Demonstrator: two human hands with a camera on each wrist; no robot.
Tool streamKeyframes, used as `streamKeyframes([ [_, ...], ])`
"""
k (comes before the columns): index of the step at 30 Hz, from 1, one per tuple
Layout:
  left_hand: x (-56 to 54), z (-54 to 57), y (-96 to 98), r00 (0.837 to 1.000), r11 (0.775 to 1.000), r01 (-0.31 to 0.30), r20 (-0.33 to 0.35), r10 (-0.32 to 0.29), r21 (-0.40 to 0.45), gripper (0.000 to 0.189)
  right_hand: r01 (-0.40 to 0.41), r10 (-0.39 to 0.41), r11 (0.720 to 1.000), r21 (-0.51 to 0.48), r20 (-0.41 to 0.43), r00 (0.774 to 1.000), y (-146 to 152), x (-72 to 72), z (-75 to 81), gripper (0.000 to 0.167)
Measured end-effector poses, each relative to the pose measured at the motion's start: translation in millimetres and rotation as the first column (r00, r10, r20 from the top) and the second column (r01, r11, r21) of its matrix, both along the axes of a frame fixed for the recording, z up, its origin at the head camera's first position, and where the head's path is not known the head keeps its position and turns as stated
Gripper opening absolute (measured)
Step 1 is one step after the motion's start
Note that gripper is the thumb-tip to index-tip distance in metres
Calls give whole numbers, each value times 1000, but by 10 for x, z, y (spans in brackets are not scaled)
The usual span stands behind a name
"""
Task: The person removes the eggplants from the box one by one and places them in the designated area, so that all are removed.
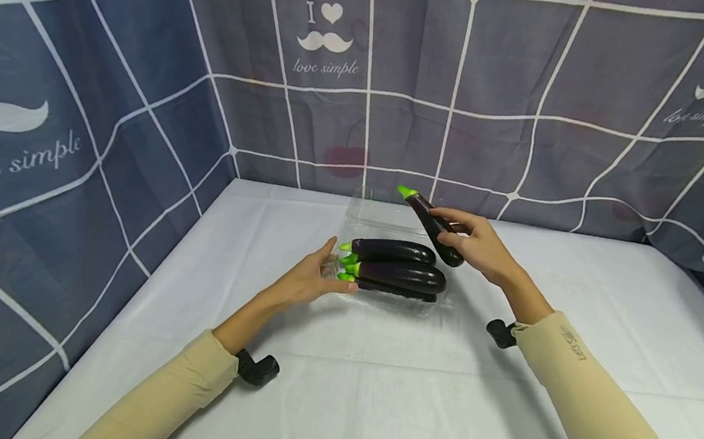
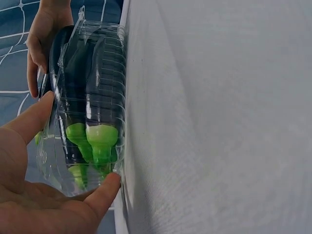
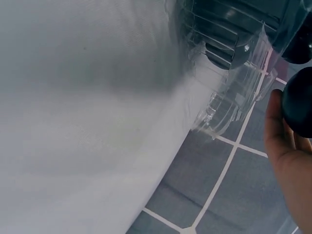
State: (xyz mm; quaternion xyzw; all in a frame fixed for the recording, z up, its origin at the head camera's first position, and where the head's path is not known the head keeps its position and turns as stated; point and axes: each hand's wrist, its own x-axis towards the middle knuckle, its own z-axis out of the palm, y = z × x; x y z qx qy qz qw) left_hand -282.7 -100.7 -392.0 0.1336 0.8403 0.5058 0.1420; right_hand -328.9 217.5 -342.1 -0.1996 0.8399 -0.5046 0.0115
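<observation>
Dark purple and glossy, one eggplant (image 1: 428,220) is held above the back right of the clear plastic container (image 2: 48,155), its green tip pointed up and to the left. It is pinched between the thumb and fingers of the right hand (image 1: 474,248), which are closed firmly about its body. More eggplants (image 1: 400,276) are laid lengthwise in the container, their green ends turned to the left. That end is gripped by the left hand (image 1: 306,279), thumb and fingers spread wide across it. Beige sleeves (image 1: 593,392) are worn on both arms, and black wrist devices (image 1: 258,370) are strapped below. White cloth (image 1: 370,403) is spread beneath, bordered by a blue-grey curtain (image 1: 424,47) printed with white lines and moustaches.
</observation>
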Motion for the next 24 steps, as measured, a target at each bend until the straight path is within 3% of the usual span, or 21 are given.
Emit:
streamKeyframes([
  [6, -2, 6, 6, 1000, 1000, 7, 4, -7, 5, 112, 6, -5, 999, -37, 22, 1000, 89, 63, 6, 50],
  [13, 0, 11, 4, 1000, 1000, 2, -6, -2, -9, 111, 55, -55, 998, 13, -21, 998, 205, 138, 3, 52],
  [24, 3, 15, 6, 1000, 1000, -5, -2, 5, -16, 113, 31, -28, 994, -109, 27, 999, 279, 260, -6, 57],
])
